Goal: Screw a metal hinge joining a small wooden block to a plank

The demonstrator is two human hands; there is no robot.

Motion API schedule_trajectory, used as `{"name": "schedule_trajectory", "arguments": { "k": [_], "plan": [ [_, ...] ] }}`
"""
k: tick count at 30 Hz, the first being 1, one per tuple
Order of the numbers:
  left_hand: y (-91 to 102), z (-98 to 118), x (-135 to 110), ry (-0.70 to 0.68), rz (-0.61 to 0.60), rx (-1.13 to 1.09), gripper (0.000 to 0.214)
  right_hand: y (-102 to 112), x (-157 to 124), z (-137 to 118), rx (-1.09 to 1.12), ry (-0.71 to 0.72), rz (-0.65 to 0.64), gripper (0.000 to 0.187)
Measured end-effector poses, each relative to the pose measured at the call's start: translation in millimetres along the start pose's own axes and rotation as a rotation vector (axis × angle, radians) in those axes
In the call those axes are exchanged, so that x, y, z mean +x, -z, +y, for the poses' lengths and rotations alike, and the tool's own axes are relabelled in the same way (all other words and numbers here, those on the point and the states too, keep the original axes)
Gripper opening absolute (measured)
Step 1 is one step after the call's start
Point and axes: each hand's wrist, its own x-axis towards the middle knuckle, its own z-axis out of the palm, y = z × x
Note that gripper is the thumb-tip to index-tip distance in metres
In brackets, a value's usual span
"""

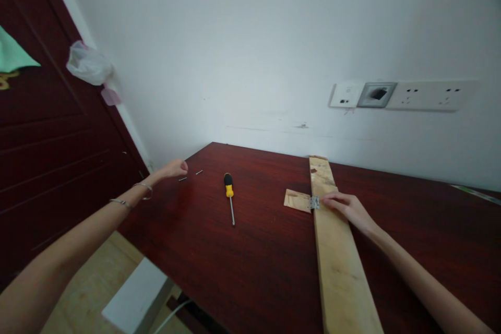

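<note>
A long pale wooden board (338, 250) lies on the dark red table (270, 261), reaching back to the wall. A small metal hinge (314, 203) sits at its left edge, beside a short wooden piece (297, 200). My right hand (348, 210) rests over the board, thumb and fingertips pinched together right by the hinge; anything between them is too small to name. At the table's left edge, my left hand (176, 168) is closed, its fingertips hidden. Close to it lie two screws, one nearer screw (182, 179) and another screw (199, 172). A yellow and black screwdriver (229, 193) lies between my hands.
A white wall (254, 52) with sockets (426, 95) rises behind the table. On the left are a dark red door (50, 130) and a hanging plastic bag (89, 64). Below the table's left edge stands a white box (136, 295), with a pale cable (172, 315) beside it.
</note>
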Motion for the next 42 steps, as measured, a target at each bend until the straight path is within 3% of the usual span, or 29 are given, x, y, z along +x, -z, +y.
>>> {"name": "schedule_trajectory", "arguments": {
  "k": [7, 28, 42],
  "plan": [
    [1.3, -19.5, -14.2, 0.039, -0.11, 0.095, 0.017, 0.9, -1.3, -3.5, -0.004, -0.014, 0.002, 0.031],
    [-11.4, -3.4, 1.9, 0.054, -0.1, 0.125, 0.005, -1.0, -3.7, -6.3, -0.014, 0.009, 0.025, 0.026],
    [-16.5, -10.0, 13.1, 0.028, -0.134, 0.194, 0.008, -1.5, -4.2, -8.1, -0.019, -0.004, 0.036, 0.028]
  ]
}}
